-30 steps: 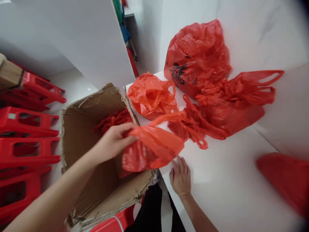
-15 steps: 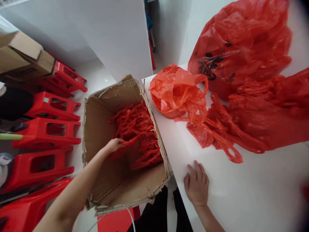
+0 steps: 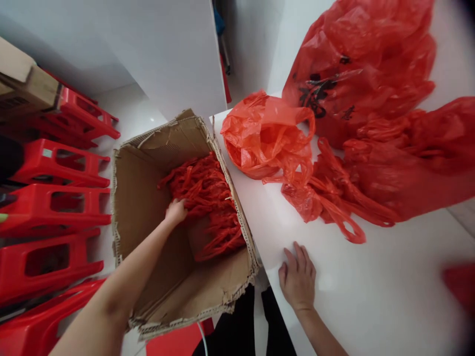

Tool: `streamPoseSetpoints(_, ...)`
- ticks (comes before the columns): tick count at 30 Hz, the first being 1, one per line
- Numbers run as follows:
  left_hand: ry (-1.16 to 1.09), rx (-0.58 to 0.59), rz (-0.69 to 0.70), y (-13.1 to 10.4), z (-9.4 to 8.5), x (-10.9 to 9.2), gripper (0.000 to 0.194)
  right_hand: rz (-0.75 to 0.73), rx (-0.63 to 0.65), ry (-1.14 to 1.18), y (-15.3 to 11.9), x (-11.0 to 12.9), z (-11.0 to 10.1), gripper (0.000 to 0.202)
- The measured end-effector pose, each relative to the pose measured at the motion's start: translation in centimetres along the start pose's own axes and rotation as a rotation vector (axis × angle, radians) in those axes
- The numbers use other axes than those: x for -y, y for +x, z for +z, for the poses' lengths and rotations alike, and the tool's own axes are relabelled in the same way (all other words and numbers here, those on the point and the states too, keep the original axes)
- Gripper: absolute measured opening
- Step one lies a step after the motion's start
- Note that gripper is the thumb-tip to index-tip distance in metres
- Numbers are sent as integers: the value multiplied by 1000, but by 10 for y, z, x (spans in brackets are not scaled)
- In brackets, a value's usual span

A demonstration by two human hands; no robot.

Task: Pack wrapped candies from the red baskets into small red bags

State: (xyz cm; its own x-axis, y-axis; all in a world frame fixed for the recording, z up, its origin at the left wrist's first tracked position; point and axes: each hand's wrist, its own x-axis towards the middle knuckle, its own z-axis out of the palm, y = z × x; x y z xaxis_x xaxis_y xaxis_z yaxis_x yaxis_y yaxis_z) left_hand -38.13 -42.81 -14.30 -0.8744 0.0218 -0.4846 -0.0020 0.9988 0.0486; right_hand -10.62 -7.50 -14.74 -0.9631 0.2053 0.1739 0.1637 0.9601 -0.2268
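Note:
My left hand [image 3: 176, 211] reaches down into an open cardboard box [image 3: 143, 190], its fingers curled on the edge of a red plastic bag. The fingertips are partly lost against the pile of red plastic bags [image 3: 208, 195] heaped along the box's right wall. On the white table [image 3: 356, 296], my right hand [image 3: 299, 279] lies flat with its fingers stretched out and nothing in it. Farther along the table sit a bunched orange-red plastic bag [image 3: 265, 138] and flattened red bags with loop handles [image 3: 326, 193].
A large, full red bag with black characters [image 3: 359, 69] stands at the table's far side. Red plastic stools [image 3: 67, 207] line the floor at left, with another carton [image 3: 29, 89] on the stools behind. A white partition [image 3: 178, 54] rises beyond the box.
My left hand has lowered the red bag it held onto the pile in the box. The view has shifted slightly. My right hand stays flat on the table.

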Motion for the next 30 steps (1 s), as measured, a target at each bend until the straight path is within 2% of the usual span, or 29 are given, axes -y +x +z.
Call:
streamPoseSetpoints(2,-32,-132,141,-19,-24,-28,41,-1,-5,6,1,1,-1,35)
streamPoseSetpoints(5,-196,-428,618,-57,-65,-94,29,7,-9,20,3,3,-2,36)
streamPoseSetpoints(8,-224,-480,1014,-90,-92,-176,26,25,7,41,4,3,-3,37)
streamPoseSetpoints(10,-151,-479,1199,-97,-94,-231,30,35,16,57,4,3,-3,38)
streamPoseSetpoints(11,-94,-475,1256,-95,-90,-256,33,38,14,63,4,3,-3,39)
streamPoseSetpoints(13,15,-477,1268,-84,-77,-298,41,41,9,73,4,3,-3,40)
streamPoseSetpoints(16,109,-452,1140,-60,-59,-335,41,48,12,85,4,2,-4,40)
streamPoseSetpoints(19,115,-415,1100,-55,-62,-339,27,58,9,103,5,2,-4,40)
streamPoseSetpoints(21,59,-390,1124,-68,-75,-325,19,61,5,119,4,1,-3,40)
streamPoseSetpoints(23,-55,-306,1113,-89,-94,-304,18,65,4,127,3,1,-2,41)
streamPoseSetpoints(25,-233,-123,1042,-110,-113,-278,20,66,-1,124,2,0,-2,42)
streamPoseSetpoints(28,-543,308,881,-131,-133,-235,26,58,-20,112,2,0,-3,41)
streamPoseSetpoints(30,-693,564,723,-135,-137,-199,32,48,-23,105,2,0,-4,40)
